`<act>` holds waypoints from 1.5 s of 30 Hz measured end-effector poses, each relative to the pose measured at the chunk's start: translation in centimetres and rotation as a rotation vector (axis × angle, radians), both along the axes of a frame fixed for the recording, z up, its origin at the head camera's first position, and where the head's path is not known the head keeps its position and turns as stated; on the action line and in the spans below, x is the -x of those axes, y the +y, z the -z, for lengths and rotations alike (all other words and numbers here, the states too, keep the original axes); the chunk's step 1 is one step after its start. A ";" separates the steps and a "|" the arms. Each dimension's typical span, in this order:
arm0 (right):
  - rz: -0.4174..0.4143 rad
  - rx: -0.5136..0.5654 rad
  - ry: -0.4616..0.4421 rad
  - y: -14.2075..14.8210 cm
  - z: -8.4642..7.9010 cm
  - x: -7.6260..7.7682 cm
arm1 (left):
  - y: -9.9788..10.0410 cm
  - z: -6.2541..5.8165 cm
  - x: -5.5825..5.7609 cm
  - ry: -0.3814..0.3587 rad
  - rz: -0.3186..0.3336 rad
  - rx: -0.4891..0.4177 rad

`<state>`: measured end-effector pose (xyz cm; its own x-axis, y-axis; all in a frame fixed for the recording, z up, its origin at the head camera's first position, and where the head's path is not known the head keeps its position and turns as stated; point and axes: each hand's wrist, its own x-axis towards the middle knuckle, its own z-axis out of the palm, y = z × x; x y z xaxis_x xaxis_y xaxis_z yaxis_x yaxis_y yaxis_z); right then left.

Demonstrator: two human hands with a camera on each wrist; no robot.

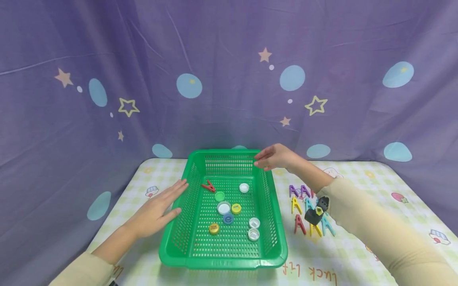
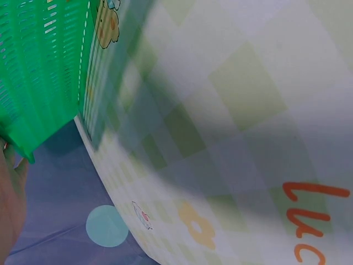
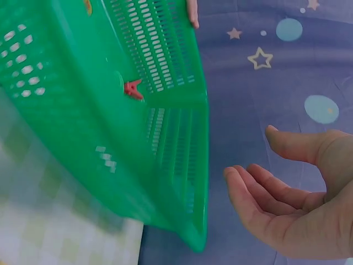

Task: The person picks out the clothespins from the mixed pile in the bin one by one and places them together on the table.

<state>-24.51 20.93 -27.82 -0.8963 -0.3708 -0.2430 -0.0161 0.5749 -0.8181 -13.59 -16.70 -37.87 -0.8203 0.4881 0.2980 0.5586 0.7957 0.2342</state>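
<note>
A green plastic basket (image 1: 229,263) with slotted walls stands on the table. Inside it are a red clothespin (image 1: 209,186) near the far left and several bottle caps, among them a green cap (image 1: 220,196), a blue cap (image 1: 228,218) and a gold cap (image 1: 214,228). My left hand (image 1: 155,212) rests at the basket's left rim, fingers extended. Over the far right corner is my right hand (image 1: 279,157); the right wrist view shows its thumb and bent fingers apart, with nothing between them.
To the right of the basket, several clothespins lie in rows, including a purple clothespin (image 1: 293,191), a yellow clothespin (image 1: 296,205) and a red clothespin (image 1: 299,224). A checked tablecloth (image 1: 375,194) covers the table. Behind it hangs a purple curtain (image 1: 229,47).
</note>
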 end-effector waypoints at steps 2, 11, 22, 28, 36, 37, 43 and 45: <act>-0.012 -0.004 -0.007 -1.0 0.0 0.2 | 0.0 0.0 0.0 0.001 -0.003 0.007; -0.042 -0.056 -0.041 -5.8 0.7 1.3 | 0.0 -0.2 0.0 0.000 0.005 0.007; -0.008 -0.011 -0.137 -10.3 3.4 2.7 | 0.1 -0.1 0.0 0.006 0.009 0.002; 0.010 -0.037 -0.122 -12.5 5.2 3.1 | 0.1 -0.2 -0.1 -0.006 0.013 -0.009; 0.079 -0.175 -0.053 -15.4 7.7 3.6 | 0.0 -0.1 -0.1 -0.018 0.013 -0.006; 0.082 -0.193 -0.041 -15.7 7.9 3.6 | 0.0 0.0 -0.1 -0.018 0.012 -0.005; 0.067 -0.236 0.005 -16.8 8.9 3.1 | 0.0 0.0 -0.1 -0.013 0.005 0.004; 0.069 -0.246 0.022 -17.1 9.1 3.0 | 0.0 0.0 0.0 -0.009 0.006 0.007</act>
